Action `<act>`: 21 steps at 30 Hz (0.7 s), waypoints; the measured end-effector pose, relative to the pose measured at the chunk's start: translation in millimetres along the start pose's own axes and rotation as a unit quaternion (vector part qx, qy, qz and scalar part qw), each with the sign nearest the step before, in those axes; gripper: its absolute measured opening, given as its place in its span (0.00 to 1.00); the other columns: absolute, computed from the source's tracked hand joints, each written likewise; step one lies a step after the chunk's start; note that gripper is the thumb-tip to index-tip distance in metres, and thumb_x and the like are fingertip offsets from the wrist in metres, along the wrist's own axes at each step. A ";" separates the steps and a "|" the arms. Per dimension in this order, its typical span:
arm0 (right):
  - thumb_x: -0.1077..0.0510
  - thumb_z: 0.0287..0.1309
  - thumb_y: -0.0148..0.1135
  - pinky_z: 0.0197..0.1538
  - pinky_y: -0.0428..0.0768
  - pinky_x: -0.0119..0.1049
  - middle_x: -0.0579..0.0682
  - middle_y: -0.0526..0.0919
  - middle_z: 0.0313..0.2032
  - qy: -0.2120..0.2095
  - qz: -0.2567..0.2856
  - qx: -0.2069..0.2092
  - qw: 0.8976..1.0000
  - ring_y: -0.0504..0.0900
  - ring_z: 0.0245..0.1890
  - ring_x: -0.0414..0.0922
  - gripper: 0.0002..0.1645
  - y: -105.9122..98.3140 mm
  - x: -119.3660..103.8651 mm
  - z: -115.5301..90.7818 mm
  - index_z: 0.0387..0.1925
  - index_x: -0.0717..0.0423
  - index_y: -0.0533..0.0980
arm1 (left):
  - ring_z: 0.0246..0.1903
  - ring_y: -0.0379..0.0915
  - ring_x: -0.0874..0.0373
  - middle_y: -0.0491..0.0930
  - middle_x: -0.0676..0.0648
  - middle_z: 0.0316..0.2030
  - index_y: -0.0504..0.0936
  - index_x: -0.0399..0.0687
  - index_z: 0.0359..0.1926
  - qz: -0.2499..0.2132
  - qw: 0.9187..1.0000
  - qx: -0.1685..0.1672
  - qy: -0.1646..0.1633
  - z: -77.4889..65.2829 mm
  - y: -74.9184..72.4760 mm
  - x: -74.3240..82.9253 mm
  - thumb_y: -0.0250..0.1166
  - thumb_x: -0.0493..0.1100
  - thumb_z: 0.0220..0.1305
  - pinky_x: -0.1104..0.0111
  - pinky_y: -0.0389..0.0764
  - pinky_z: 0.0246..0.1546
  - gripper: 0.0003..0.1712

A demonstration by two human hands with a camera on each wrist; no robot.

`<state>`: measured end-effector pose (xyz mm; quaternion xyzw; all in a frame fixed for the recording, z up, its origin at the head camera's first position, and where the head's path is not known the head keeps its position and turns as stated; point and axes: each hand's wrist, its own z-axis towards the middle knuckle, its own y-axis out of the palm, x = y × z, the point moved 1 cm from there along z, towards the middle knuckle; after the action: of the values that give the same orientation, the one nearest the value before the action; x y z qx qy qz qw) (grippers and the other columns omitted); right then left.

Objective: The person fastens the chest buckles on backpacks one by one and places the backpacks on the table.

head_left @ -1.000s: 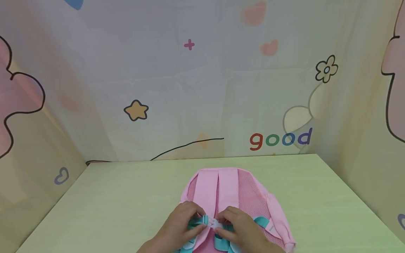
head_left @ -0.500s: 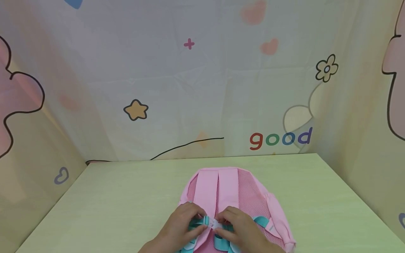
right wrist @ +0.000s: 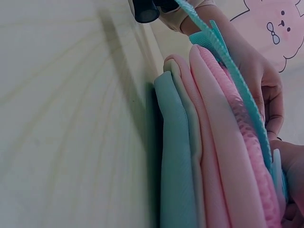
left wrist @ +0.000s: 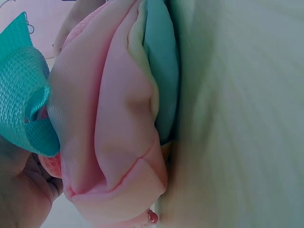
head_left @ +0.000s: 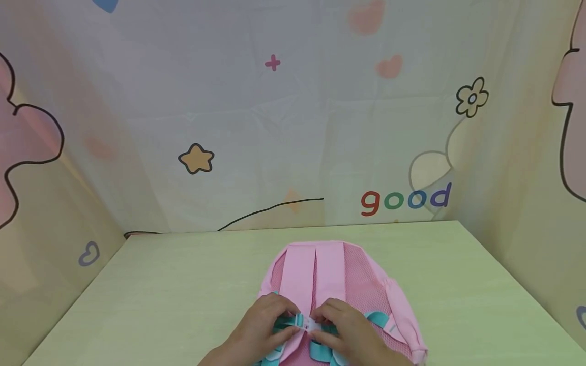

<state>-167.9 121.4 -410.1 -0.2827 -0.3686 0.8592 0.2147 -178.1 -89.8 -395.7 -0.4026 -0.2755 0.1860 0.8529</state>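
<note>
A pink backpack (head_left: 366,284) lies on the table with its mesh back and two shoulder straps facing up. Over the lower straps, both hands meet at a white side-release buckle (head_left: 311,324) on teal webbing. My left hand (head_left: 258,325) pinches the buckle's left end, where the teal strap (head_left: 286,321) threads in. On its right end, the thumb and fingers of my right hand (head_left: 350,330) grip the white part. Fingers partly cover the buckle. The left wrist view shows the bag's pink side and a hanging teal strap (left wrist: 21,95); the buckle is hidden there.
The pale green table (head_left: 183,284) extends around the bag. Printed curtains (head_left: 293,127) close off the back and both sides. A teal strap loop (head_left: 377,319) lies at the bag's right side. In the right wrist view, a dark device (right wrist: 145,10) sits at the other wrist.
Since one second ago the two buckle parts have come together, and the prongs between them show less. Both hands have hardly moved, and the backpack stays in place.
</note>
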 end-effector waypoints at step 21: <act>0.50 0.57 0.66 0.38 0.76 0.20 0.38 0.78 0.32 -0.042 -0.007 0.026 0.999 0.75 0.32 0.31 0.09 4.3 4.5 -1.4 0.36 0.49 0.77 | 0.37 0.73 0.65 0.82 0.56 0.34 0.81 0.49 0.38 -0.014 1.000 0.008 -0.011 -0.9 5.3 0.8 0.73 0.40 0.51 0.75 0.77 0.41 0.12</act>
<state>-171.1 122.0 -415.6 -0.2378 -0.3566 0.8783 0.2119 -177.5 -86.6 -400.1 -0.3903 -0.2888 0.1807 0.8553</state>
